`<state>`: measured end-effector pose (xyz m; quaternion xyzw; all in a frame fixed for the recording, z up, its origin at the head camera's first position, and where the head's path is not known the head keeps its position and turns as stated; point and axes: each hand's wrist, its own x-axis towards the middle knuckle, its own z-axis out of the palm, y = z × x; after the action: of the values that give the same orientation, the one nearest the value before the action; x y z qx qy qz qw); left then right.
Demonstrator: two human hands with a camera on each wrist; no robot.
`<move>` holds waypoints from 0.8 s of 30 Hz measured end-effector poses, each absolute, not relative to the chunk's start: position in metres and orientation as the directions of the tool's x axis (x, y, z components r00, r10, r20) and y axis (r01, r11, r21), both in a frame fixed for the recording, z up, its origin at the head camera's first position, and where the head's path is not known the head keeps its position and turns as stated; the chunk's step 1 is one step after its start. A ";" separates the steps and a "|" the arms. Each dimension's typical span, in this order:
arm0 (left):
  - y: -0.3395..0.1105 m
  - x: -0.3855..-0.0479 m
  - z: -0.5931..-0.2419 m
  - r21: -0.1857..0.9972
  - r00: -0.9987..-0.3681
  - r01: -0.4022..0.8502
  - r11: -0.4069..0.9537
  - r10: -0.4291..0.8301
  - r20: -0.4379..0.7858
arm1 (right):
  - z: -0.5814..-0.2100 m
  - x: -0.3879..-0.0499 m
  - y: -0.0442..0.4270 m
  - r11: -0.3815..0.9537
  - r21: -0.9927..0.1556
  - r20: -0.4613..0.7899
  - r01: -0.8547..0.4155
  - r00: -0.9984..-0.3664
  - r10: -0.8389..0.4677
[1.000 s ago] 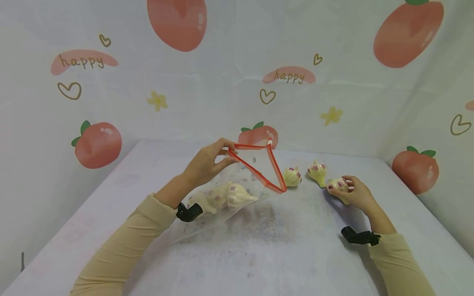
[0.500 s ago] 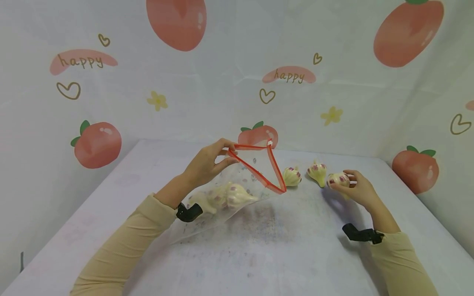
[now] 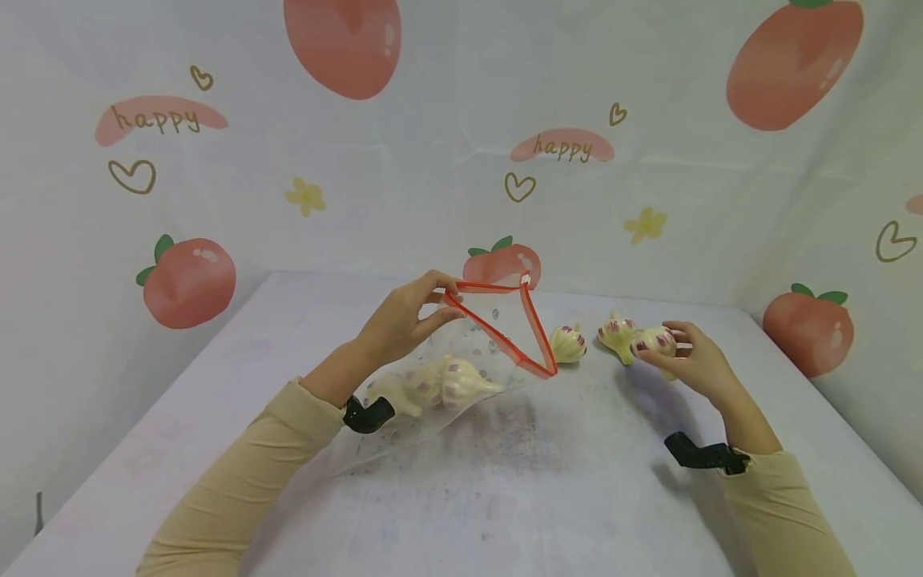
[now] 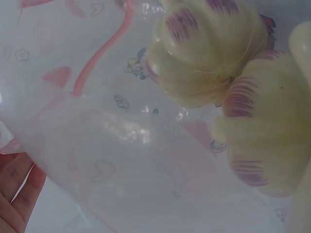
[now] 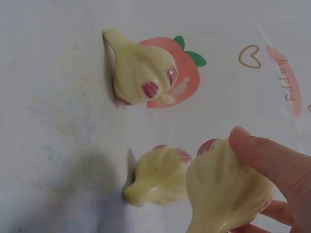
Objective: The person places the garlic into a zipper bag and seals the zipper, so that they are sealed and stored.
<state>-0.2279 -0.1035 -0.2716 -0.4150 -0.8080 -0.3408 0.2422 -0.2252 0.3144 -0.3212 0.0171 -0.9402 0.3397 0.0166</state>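
Note:
My left hand (image 3: 407,319) pinches the rim of a clear plastic bag (image 3: 497,320) edged in red, holding its mouth apart. Inside the bag lie several garlic bulbs (image 3: 461,381), pale with purple streaks; the left wrist view shows garlic bulbs (image 4: 204,53) through the film. My right hand (image 3: 695,365) grips another garlic bulb (image 3: 654,342) between thumb and fingers, raised off the table. In the right wrist view, that held garlic bulb (image 5: 226,187) hangs with its stem toward the bottom edge.
Two loose garlic bulbs rest on the table: one garlic bulb (image 3: 569,344) beside the bag's mouth, the other garlic bulb (image 3: 615,336) just left of my right hand. A pale cloth with printed fruit (image 3: 505,263) hangs behind the table (image 3: 562,481).
My right hand has lifted its garlic bulb from the table and moved it slightly left, so it now partly overlaps the neighbouring bulb. The left hand and bag stay put.

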 end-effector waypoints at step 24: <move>-0.103 -0.228 -0.273 0.345 -0.534 0.839 0.422 0.512 0.672 | -0.297 -0.214 0.284 0.756 -0.641 0.113 -0.135 -0.990 -0.081</move>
<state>-0.2282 -0.1029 -0.2733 -0.4180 -0.8079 -0.3382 0.2411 -0.2136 0.2844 -0.2970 0.0575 -0.9361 0.3447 0.0390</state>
